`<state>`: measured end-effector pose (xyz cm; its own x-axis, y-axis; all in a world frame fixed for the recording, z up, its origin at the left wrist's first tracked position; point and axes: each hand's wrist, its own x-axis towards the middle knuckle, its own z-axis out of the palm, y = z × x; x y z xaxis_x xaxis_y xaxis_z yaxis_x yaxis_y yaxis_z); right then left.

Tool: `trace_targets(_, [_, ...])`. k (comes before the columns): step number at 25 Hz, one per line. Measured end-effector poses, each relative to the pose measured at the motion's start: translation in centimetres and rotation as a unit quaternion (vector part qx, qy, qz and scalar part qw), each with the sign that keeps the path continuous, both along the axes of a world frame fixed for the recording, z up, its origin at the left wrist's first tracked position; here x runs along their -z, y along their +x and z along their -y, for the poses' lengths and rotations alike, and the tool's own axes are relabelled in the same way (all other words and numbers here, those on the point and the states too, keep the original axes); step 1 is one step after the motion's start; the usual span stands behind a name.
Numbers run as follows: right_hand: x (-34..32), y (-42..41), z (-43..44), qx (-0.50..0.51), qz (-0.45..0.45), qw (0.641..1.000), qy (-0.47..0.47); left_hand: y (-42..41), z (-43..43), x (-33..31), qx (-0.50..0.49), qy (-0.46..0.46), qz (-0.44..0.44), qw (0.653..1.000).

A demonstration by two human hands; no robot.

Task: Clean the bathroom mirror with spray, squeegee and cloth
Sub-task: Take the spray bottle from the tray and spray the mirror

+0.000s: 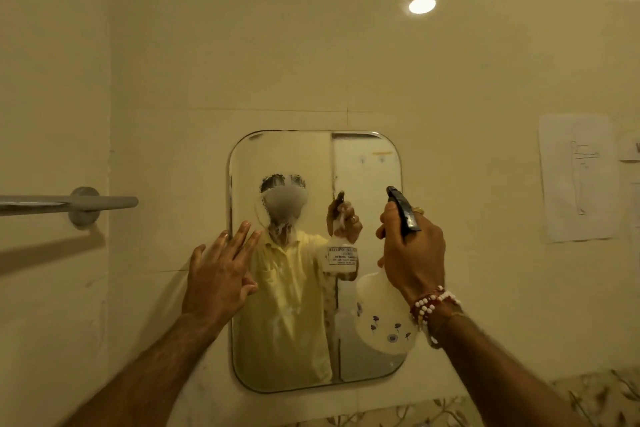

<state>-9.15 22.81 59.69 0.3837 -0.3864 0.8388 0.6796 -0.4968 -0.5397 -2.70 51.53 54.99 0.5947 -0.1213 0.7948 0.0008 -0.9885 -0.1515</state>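
A rounded-corner mirror hangs on the cream bathroom wall, with a patch of white foamy spray on the upper left of its glass, some of it running down in streaks. The right hand is wrapped around the neck of a spray bottle, fingers closed at the black trigger head, which points toward the mirror's right side. The bottle's pale, translucent body (printed with small dark flowers) hangs below the hand, in front of the mirror's lower right part. A red and white bead bracelet circles that wrist.

The left hand is released and holds nothing: fingers spread, palm toward the glass at the mirror's left edge; whether it touches the surface I cannot tell.

A grey towel bar juts from the wall at left. A sheet of paper with a line drawing is stuck to the wall at right, and a round light glows above.
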Motion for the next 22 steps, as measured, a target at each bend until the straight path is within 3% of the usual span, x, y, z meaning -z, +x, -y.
trace_targets(8, [2.4, 1.3, 2.8, 0.026, -0.069, 0.997, 0.038, -0.4, -0.6, -0.4, 0.003, 0.025, -0.017, 1.000])
trace_targets(12, [4.2, 1.0, 0.4, 0.005, -0.086, 0.996, -0.003, -0.4, -1.1, -0.5, -0.003, 0.042, -0.021, 0.999])
trace_targets(17, [5.3, -0.4, -5.2, -0.078, -0.036, 0.994, -0.073, -0.5, -1.0, -0.4, -0.015, 0.050, -0.016, 0.999])
trace_targets(22, [7.2, -1.3, -9.2, -0.110, -0.061, 0.987, -0.098, -0.5, -1.2, -0.7, -0.018, 0.055, -0.021, 0.998])
